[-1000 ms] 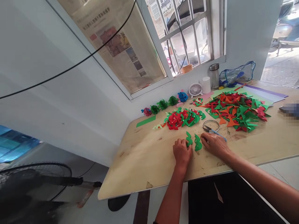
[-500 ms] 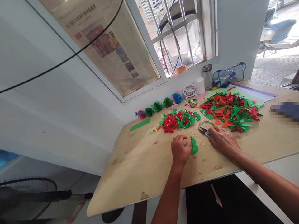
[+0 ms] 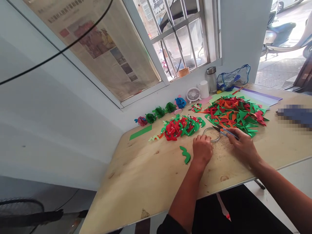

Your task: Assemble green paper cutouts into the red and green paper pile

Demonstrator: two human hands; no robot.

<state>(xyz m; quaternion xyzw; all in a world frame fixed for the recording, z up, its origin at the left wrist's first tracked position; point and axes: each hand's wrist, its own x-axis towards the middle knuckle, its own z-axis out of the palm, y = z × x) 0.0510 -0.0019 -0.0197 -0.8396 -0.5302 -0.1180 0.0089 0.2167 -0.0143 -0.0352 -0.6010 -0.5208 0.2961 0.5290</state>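
Observation:
My right hand [image 3: 242, 143] holds a pair of scissors [image 3: 225, 130] with bluish handles. Their dark blades point left, over the rim of a thin, clear ring [image 3: 215, 140] that looks like a roll of clear tape. My left hand [image 3: 202, 148] is closed at the near left edge of this ring, fingertips curled against it. A wavy-edged green paper cutout [image 3: 186, 155] lies on the table just left of my left hand, touched by neither hand. Behind the hands is a heap of red and green cutouts [image 3: 174, 128]. A larger pile of red, orange and green paper scraps [image 3: 241, 113] lies beyond the scissors.
Along the wall stand several paper flowers [image 3: 159, 112], a small white fan [image 3: 193, 94], a white cylinder [image 3: 204, 89] and a glass bottle [image 3: 211, 79]. A clear blue-edged pouch [image 3: 232, 79] lies by coloured sheets [image 3: 264, 97]. A green strip [image 3: 140, 132] rests at left.
My left hand has let go of the green cutout, now lying to its left, and moved right to the ring. My right hand has lifted the scissors off the table.

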